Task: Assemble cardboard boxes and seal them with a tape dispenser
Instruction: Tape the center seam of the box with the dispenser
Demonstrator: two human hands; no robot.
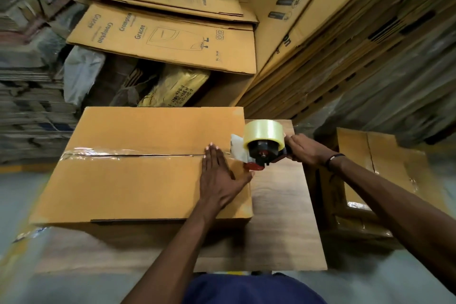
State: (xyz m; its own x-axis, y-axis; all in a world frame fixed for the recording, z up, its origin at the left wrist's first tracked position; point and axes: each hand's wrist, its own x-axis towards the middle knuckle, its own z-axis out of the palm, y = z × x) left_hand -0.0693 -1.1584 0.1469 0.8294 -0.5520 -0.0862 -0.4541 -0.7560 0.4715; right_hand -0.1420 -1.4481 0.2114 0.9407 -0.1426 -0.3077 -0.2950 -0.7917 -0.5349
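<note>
A brown cardboard box (138, 180) lies on a wooden table (281, 217), its top flaps closed. Clear tape (98, 152) runs along the flap seam from the left edge. My left hand (219, 177) presses flat on the top near the box's right end, fingers straight over the seam. My right hand (302, 147) grips the handle of a red and black tape dispenser (261, 153) with a clear tape roll (264, 132). The dispenser sits at the right edge of the box, just right of my left hand's fingertips.
Flattened printed cartons (162, 39) are stacked behind the box. More flat cardboard (345, 39) leans at the back right. A taped box (365, 180) stands right of the table. Bundles of cardboard (27, 96) fill the left side. Grey floor shows around the table.
</note>
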